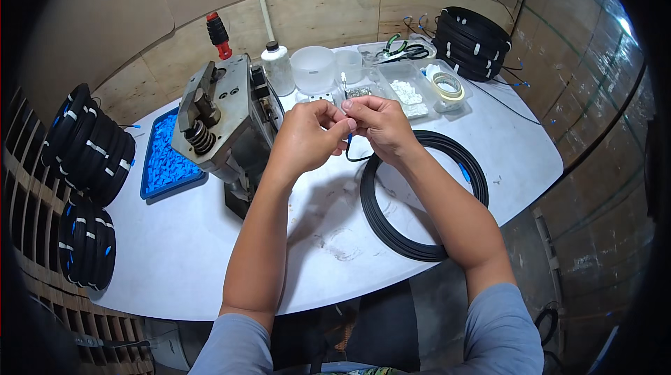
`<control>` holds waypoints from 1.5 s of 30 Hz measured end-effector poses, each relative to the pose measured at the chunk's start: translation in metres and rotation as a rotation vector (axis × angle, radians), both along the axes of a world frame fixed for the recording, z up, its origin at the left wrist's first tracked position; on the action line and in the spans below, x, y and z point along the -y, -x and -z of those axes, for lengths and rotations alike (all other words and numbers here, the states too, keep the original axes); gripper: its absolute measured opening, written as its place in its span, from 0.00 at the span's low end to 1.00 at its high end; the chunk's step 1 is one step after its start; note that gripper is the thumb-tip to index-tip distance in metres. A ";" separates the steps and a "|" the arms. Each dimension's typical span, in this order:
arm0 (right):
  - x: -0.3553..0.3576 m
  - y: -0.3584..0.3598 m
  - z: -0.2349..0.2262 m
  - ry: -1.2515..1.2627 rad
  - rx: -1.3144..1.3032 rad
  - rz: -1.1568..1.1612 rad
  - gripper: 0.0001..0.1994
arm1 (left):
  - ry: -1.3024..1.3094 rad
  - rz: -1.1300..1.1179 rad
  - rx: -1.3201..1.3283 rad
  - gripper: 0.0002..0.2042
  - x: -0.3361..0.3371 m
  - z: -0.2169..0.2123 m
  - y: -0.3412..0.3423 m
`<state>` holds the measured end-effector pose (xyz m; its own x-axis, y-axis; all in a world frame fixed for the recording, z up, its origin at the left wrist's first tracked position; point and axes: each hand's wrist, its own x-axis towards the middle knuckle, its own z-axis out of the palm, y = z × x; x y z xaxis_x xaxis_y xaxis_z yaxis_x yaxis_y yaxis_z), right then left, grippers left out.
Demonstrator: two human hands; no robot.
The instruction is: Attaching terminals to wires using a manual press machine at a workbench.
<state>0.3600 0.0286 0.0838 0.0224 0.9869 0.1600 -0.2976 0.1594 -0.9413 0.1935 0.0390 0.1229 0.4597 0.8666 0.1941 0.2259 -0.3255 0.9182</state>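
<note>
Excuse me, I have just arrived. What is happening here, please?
A person's left hand and right hand pinch the white-tipped end of a thin black cable above a white table. The cable bends down toward a round black cable coil, which lies under the right forearm. To the left stand a grey metal machine and a blue plastic tray of small blue pieces.

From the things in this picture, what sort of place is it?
Probably a workshop for cable work. A metal machine stands on the white table, next to a blue tray of small blue parts, and a coil of black cable lies there too.
</note>
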 end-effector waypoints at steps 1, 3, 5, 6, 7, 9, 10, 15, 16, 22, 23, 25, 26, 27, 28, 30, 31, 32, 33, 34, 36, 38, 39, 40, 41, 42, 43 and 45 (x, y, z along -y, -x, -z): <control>0.000 0.001 0.001 0.010 -0.034 -0.010 0.07 | 0.008 0.002 -0.009 0.09 0.001 -0.001 0.000; 0.002 0.002 0.001 0.008 -0.005 0.010 0.07 | 0.019 0.005 -0.019 0.09 0.002 -0.003 0.001; 0.004 0.003 0.001 0.003 0.022 0.026 0.06 | 0.016 0.033 -0.047 0.09 0.002 -0.004 0.003; 0.006 0.003 0.001 -0.012 0.030 0.021 0.06 | 0.017 0.031 -0.048 0.09 0.002 -0.005 0.004; 0.007 0.003 0.001 -0.027 0.039 0.019 0.06 | 0.024 0.058 -0.044 0.10 0.002 -0.005 0.005; 0.010 0.004 -0.001 -0.036 0.044 0.027 0.06 | 0.033 0.085 -0.041 0.10 0.001 -0.006 0.007; 0.011 0.004 -0.001 -0.047 0.050 0.038 0.06 | 0.035 0.091 -0.038 0.10 0.001 -0.006 0.007; 0.014 0.004 0.001 -0.095 0.026 0.086 0.08 | 0.037 0.103 -0.022 0.10 0.002 -0.005 0.006; 0.014 0.005 0.000 -0.109 0.014 0.098 0.08 | 0.010 0.086 -0.053 0.10 0.001 -0.004 0.005; 0.012 0.003 0.000 -0.139 0.025 0.136 0.09 | -0.154 0.030 -0.146 0.09 0.000 0.001 0.004; 0.012 0.002 0.001 -0.139 0.026 0.136 0.09 | -0.173 0.028 -0.184 0.09 0.002 -0.001 0.003; 0.012 0.001 0.003 -0.167 0.038 0.132 0.10 | -0.142 0.038 -0.180 0.09 0.001 0.000 0.004; 0.011 0.002 0.003 -0.167 0.038 0.132 0.10 | -0.112 0.048 -0.177 0.10 0.000 0.001 0.004; 0.011 0.002 0.003 -0.163 0.040 0.128 0.10 | -0.113 0.048 -0.177 0.10 -0.001 0.002 0.004; 0.010 0.002 0.003 -0.159 0.042 0.125 0.09 | -0.100 0.064 -0.164 0.09 -0.003 0.005 0.004; 0.010 0.001 0.003 -0.157 0.039 0.113 0.09 | -0.089 0.080 -0.151 0.09 -0.005 0.007 0.004; 0.010 0.000 0.003 -0.155 0.035 0.101 0.09 | -0.080 0.098 -0.139 0.09 -0.006 0.008 0.004; 0.010 0.000 0.003 -0.155 0.035 0.101 0.09 | -0.071 0.115 -0.126 0.09 -0.006 0.008 0.004; 0.010 0.001 0.003 -0.150 0.031 0.111 0.10 | -0.071 0.116 -0.126 0.09 -0.006 0.008 0.004; 0.010 0.001 0.003 -0.145 0.027 0.120 0.10 | -0.063 0.128 -0.105 0.08 -0.006 0.008 0.004; 0.010 0.000 0.003 -0.146 0.034 0.131 0.10 | -0.056 0.140 -0.084 0.08 -0.005 0.008 0.003; 0.010 -0.001 0.003 -0.150 0.042 0.142 0.10 | -0.038 0.169 -0.048 0.08 -0.006 0.010 0.003; 0.009 0.000 0.004 -0.145 0.027 0.144 0.10 | -0.040 0.170 -0.049 0.08 -0.004 0.008 0.002; 0.010 0.001 0.004 -0.140 0.012 0.147 0.10 | -0.040 0.141 -0.075 0.07 -0.002 0.006 0.002; 0.010 0.001 0.004 -0.141 0.012 0.149 0.10 | -0.039 0.112 -0.100 0.07 0.000 0.004 0.002; 0.011 0.000 0.004 -0.140 0.009 0.139 0.10 | -0.040 0.114 -0.101 0.07 0.000 0.004 0.001; 0.011 0.000 0.003 -0.139 0.006 0.127 0.10 | -0.031 0.109 -0.111 0.07 0.000 0.004 0.001; 0.011 0.001 0.003 -0.135 0.012 0.126 0.10 | -0.023 0.103 -0.124 0.07 0.000 0.003 0.002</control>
<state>0.3592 0.0176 0.0808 0.1419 0.9459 0.2918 -0.2558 0.3199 -0.9123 0.1913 0.0385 0.1201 0.5678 0.8095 0.1494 0.3016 -0.3734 0.8773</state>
